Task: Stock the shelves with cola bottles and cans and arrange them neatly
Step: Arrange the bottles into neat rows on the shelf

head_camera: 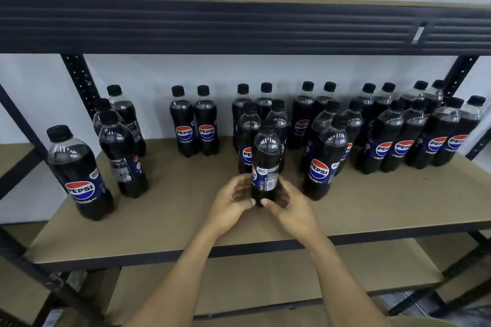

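A cola bottle (266, 159) with a black cap stands upright on the middle shelf board (170, 218), its barcode side facing me. My left hand (233, 203) and my right hand (289, 206) wrap around its base from either side, thumbs meeting in front. Directly behind it stand two more bottles (248, 135). To its right is another bottle (325, 159) with the logo facing me. Several bottles line the back of the shelf in pairs.
Three bottles (121, 151) stand at the left, one (77, 172) nearest the front edge. A dense group (414, 130) fills the right end. The upper shelf beam (239, 24) hangs overhead. Black uprights (79, 79) frame the sides. A lower shelf (265, 287) lies below.
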{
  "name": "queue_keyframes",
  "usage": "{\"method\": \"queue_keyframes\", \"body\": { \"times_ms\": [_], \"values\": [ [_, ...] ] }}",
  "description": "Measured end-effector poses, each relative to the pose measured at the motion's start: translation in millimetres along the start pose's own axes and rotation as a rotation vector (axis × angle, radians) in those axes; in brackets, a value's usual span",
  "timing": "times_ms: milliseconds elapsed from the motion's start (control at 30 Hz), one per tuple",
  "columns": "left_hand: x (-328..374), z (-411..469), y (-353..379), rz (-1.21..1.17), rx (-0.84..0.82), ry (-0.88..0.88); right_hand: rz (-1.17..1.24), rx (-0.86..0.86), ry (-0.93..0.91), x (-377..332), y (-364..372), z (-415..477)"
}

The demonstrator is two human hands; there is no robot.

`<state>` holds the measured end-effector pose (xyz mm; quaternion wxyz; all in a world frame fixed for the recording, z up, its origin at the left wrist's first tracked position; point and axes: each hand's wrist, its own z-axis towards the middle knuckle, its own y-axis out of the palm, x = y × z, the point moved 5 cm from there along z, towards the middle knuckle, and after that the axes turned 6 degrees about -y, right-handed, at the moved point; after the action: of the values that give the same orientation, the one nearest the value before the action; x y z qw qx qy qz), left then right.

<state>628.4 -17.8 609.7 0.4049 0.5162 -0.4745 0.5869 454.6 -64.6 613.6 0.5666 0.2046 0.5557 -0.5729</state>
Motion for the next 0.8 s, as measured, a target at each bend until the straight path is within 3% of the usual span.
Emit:
{"method": "queue_keyframes", "body": {
  "times_ms": [33, 133, 200, 367, 600, 800],
  "values": [
    [-2, -1, 3, 0.038, -0.041, -0.016, 0.006, 0.092, -0.005, -2, -5, -4],
    [-8, 1, 10, 0.148, -0.075, -0.066, -0.014, 0.604, -0.031, -5, -40, -30],
    [-10, 3, 12, 0.191, -0.063, -0.085, -0.065, 0.788, 0.035, -2, -64, -41],
    [2, -6, 10, 0.246, 0.000, -0.053, -0.003, 0.426, 0.188, 18, -81, -5],
    [8, -38, -13, 0.281, 0.221, -0.057, 0.028, 0.341, 0.169, 14, -59, -4],
    [3, -55, -45, 0.249, 0.256, -0.095, 0.095, 0.127, 0.137, -5, -9, -15]
  ]
}}
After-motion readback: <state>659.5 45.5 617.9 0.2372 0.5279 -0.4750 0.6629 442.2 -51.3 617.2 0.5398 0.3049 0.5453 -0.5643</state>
